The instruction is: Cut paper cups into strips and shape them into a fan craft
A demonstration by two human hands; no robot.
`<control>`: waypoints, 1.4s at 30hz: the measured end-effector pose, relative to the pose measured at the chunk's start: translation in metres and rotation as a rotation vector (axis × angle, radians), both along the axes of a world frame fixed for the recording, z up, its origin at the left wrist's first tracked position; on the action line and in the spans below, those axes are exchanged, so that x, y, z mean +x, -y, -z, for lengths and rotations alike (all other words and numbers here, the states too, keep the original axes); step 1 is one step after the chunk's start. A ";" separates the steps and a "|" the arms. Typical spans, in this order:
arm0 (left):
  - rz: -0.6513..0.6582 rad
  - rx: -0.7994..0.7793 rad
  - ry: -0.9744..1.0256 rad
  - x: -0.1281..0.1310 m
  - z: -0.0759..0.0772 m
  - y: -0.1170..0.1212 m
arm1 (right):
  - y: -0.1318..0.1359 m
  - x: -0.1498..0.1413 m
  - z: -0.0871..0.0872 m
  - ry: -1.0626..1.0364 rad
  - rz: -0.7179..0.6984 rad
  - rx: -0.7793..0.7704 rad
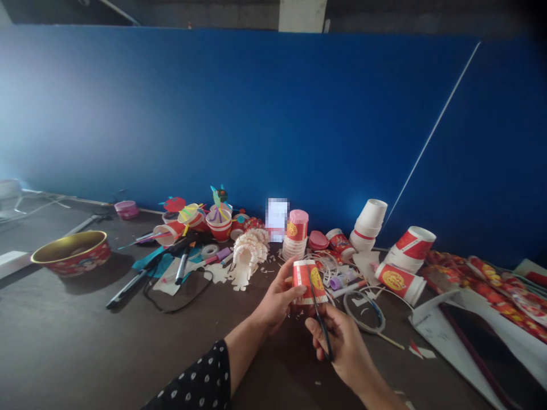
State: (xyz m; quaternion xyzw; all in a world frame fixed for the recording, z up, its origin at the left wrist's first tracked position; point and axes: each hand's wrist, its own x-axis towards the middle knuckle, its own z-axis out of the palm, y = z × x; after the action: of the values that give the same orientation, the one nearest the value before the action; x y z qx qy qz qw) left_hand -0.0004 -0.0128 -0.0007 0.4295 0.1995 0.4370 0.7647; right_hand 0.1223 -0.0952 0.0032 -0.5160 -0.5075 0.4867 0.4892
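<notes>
Gripping the red paper cup (301,273), the left hand (276,300) is closing its fingers around the cup's left side. The right hand (344,341) is holding the scissors (321,319), whose blades are lying over the cup's front. The cup stack (294,248) is standing just behind the cup, the fringed paper piece (245,259) is lying to its left, and the phone (491,347) is resting to its right.
</notes>
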 end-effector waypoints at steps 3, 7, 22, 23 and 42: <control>0.010 -0.004 -0.005 0.000 -0.001 0.000 | 0.000 0.000 0.001 0.028 -0.002 0.010; 0.002 -0.019 0.006 0.000 -0.002 0.001 | 0.000 0.000 -0.001 0.056 0.004 0.031; 0.073 0.083 0.049 -0.004 -0.003 0.001 | 0.000 0.003 0.006 0.006 0.040 0.036; 0.088 0.101 0.057 -0.005 -0.003 0.001 | -0.001 0.003 0.006 -0.001 0.041 0.041; -0.015 0.156 0.010 -0.011 0.002 -0.012 | -0.001 0.006 0.003 0.074 -0.088 -0.013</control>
State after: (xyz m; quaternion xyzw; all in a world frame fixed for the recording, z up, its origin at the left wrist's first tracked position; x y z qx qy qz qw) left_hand -0.0109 -0.0013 -0.0026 0.4841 0.1644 0.4590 0.7266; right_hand 0.1281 -0.0938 0.0004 -0.5138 -0.5444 0.4916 0.4449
